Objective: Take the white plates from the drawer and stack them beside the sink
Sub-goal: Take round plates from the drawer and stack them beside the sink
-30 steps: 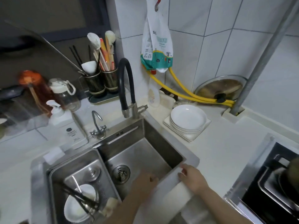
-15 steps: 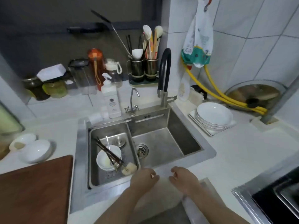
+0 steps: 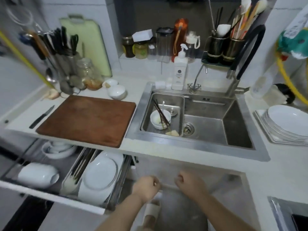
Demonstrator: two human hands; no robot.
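**No legible text in the kitchen view**

The tall white pump bottle behind the steel sink bore a small dark round mark with fine lines of print beneath it, all too small and blurred to read. The white and teal printed bag hanging at the right edge carried coloured graphics, but no letters could be made out there.

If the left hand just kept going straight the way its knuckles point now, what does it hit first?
The left hand, fisted, points up-right toward the right hand. It would likely meet the pale cabinet front under the sink, or the right hand's knuckles; depth is unclear. The plates lie off to its left.
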